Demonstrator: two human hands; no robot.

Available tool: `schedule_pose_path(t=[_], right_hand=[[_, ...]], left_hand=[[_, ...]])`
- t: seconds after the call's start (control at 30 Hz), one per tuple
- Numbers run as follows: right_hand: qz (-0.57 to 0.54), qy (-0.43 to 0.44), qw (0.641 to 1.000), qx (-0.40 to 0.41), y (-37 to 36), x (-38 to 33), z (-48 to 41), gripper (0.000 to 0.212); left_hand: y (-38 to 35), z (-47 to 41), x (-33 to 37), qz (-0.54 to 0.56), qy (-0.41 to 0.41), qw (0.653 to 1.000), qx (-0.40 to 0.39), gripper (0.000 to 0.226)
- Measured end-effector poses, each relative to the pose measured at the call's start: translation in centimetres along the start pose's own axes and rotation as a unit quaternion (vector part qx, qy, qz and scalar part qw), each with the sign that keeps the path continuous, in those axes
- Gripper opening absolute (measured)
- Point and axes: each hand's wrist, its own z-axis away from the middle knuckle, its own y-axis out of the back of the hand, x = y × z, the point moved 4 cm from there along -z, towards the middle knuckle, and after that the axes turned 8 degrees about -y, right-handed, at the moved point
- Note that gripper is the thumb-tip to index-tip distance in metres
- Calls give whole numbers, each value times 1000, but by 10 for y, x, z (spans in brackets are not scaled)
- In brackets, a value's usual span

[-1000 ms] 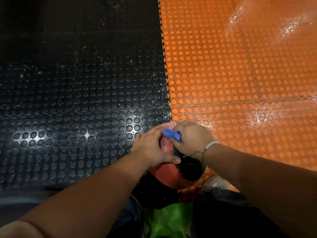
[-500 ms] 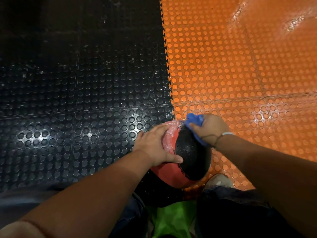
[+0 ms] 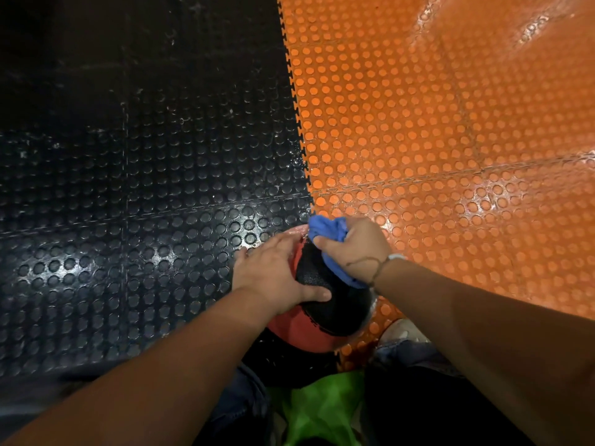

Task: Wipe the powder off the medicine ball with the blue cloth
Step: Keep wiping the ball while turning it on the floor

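Your left hand (image 3: 273,272) lies flat on the medicine ball (image 3: 325,313), bracing it on the floor between your knees, so your right hand (image 3: 357,249), clutching the bunched blue cloth (image 3: 325,227), can scrub its far side.

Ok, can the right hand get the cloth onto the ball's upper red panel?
Probably only partly: the left hand covers most of the red panel, though the right hand holds the blue cloth beside its bare strip.

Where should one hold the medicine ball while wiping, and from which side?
The medicine ball is round, with no handle: lay a spread palm on its left curve, from the left, as the left hand does; the blue cloth takes the right.
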Motion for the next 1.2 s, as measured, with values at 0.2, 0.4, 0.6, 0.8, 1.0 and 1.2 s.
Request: schedule_pose_path(t=[0.2,0.4,0.6,0.8,1.0,1.2], right_hand=[[-36,-92,994,43,9,33,7,33],[2,-55,998,33,4,27,21,21],[-36,-40,998,-29,-8,28,28,22],[-33,-95,994,44,4,42,21,30],[76,155,985,-7,-28,-2,33,25],[-8,-31,999,30,-5,20,10,26]], left_hand=[[9,7,6,-69,6,998,-8,112],[5,16,26,-72,-44,996,6,108],[8,24,23,-124,-47,991,27,102],[5,28,14,-75,-19,997,32,101],[9,19,2,-19,-5,999,39,93],[8,16,7,-10,-12,999,46,103]])
